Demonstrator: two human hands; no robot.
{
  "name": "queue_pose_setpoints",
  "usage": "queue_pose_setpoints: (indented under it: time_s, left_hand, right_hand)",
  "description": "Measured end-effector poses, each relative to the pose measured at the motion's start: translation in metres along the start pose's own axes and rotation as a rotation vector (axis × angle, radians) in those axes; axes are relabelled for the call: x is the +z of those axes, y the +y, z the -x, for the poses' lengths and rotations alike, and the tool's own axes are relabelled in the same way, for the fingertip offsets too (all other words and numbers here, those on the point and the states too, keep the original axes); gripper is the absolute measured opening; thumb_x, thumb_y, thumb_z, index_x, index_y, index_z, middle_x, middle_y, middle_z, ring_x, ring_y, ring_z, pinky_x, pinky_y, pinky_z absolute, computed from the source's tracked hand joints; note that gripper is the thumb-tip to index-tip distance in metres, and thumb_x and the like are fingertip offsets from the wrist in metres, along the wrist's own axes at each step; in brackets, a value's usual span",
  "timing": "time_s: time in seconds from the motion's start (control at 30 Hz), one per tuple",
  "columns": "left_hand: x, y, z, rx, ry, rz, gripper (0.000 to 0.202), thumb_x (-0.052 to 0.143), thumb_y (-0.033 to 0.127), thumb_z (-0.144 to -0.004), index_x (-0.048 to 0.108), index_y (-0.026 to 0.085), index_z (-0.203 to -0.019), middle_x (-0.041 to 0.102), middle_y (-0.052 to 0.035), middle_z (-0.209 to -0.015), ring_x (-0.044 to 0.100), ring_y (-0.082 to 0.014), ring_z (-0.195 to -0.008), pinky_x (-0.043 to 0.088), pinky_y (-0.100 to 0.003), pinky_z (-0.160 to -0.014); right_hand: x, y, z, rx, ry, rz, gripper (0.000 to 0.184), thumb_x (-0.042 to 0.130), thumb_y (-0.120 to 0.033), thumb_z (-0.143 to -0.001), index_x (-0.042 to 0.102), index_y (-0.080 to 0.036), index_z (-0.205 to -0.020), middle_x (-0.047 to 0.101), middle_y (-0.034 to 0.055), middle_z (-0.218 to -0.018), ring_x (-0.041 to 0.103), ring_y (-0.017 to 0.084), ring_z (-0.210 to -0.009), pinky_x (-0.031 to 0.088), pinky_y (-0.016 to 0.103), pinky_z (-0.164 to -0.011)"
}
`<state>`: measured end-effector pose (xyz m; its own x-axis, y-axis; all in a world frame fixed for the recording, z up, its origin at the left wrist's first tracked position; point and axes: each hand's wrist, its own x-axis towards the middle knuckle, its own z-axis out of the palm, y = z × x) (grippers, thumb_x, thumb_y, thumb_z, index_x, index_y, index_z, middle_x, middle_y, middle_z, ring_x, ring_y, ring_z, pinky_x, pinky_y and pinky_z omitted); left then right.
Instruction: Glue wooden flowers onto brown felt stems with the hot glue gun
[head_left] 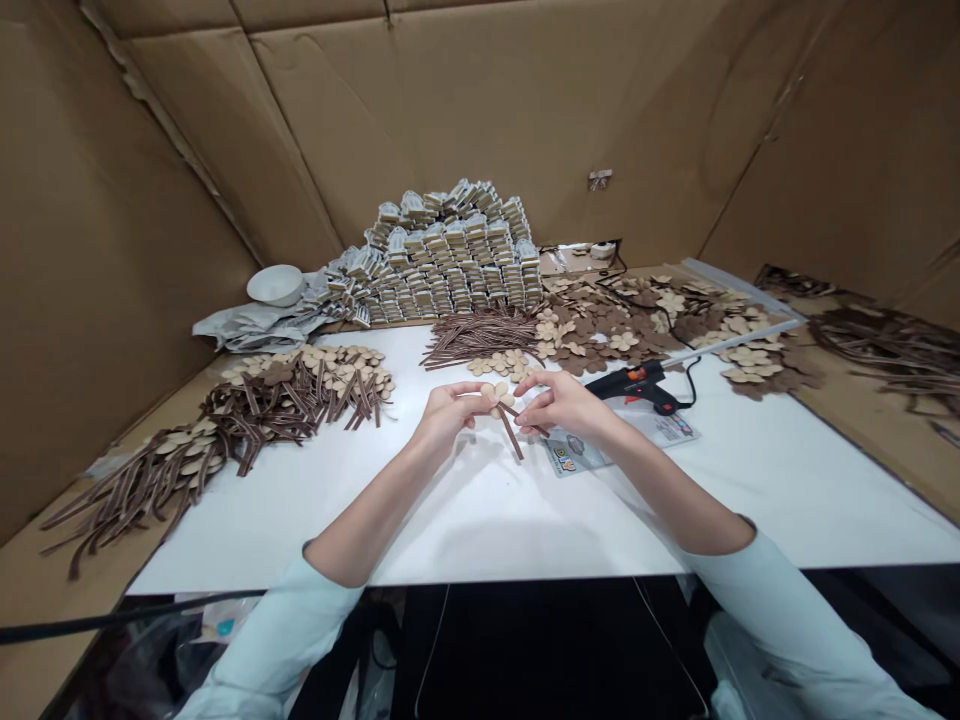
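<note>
"Cardboard walls (pixel 480 120) hem in your white tabletop (pixel 420 530), and it's crowded. Where's the flower?"

"Straight ahead of you, over the tabletop: your left hand (pixel 451 408) has the cream flower (pixel 499 397) pinched at its left edge, with brown strips (pixel 512 438) spreading below."

"And your right hand (pixel 559 402)?"

"Its fingers are curled beside the strips; whether they're truly gripping, I can't tell."

"So what could trip you up?"

"Slackness in that left pinch might let the flower twist and leave the strips crooked. If the join is fresh, which I can't see, a tug could peel them off."

"What about the glue gun (pixel 637 385)?"

"Its front end lies near your right wrist, so if it's hot, a careless outward swing could burn you. Snagging its cord (pixel 691 385) could drag it across the printed packet (pixel 592 457)."

"And those loose flowers (pixel 504 363) just beyond?"

"Brush them with your knuckles and they could scatter."
</note>
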<state>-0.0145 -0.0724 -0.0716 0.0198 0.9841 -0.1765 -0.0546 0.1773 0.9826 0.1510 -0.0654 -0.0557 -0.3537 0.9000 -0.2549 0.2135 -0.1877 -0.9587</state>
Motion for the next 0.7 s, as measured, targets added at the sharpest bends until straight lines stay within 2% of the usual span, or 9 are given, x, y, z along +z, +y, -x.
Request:
queue_pose_setpoints:
  time_s: [0.23, 0.43, 0.7]
  left_hand:
    - [0.0006, 0.0005, 0.0003, -0.051, 0.006, 0.029, 0.021, 0.072, 0.014, -0.049, 0.067, 0.011, -0.069, 0.067, -0.0053, -0.066, 0.054, -0.0077, -0.053, 0.030, -0.016, -0.042]
    - [0.0022, 0.0023, 0.0022, -0.140, -0.016, 0.152, 0.015, 0.072, 0.010, -0.056, 0.066, 0.011, -0.070, 0.068, -0.0052, -0.072, 0.061, -0.0087, -0.063, 0.047, -0.015, -0.059]
    - [0.0050, 0.0042, 0.0042, -0.162, -0.029, 0.202, 0.012, 0.070, 0.005, -0.060, 0.065, 0.009, -0.069, 0.069, -0.0064, -0.073, 0.064, -0.0102, -0.064, 0.051, -0.018, -0.067]
  right_hand:
    - [-0.0014, 0.0014, -0.0017, -0.004, -0.002, 0.002, 0.029, 0.062, 0.000, -0.057, 0.048, -0.016, -0.078, 0.058, -0.0044, -0.043, 0.053, 0.009, -0.039, 0.040, 0.017, -0.042]
    - [-0.0026, 0.0030, -0.0025, -0.013, -0.004, 0.014, 0.030, 0.062, 0.001, -0.057, 0.047, -0.016, -0.078, 0.058, -0.0043, -0.043, 0.051, 0.008, -0.038, 0.038, 0.016, -0.040]
    - [-0.0034, 0.0044, -0.0027, -0.035, -0.007, 0.042, 0.027, 0.060, -0.001, -0.060, 0.048, -0.016, -0.079, 0.058, -0.0042, -0.047, 0.051, 0.007, -0.040, 0.038, 0.017, -0.042]
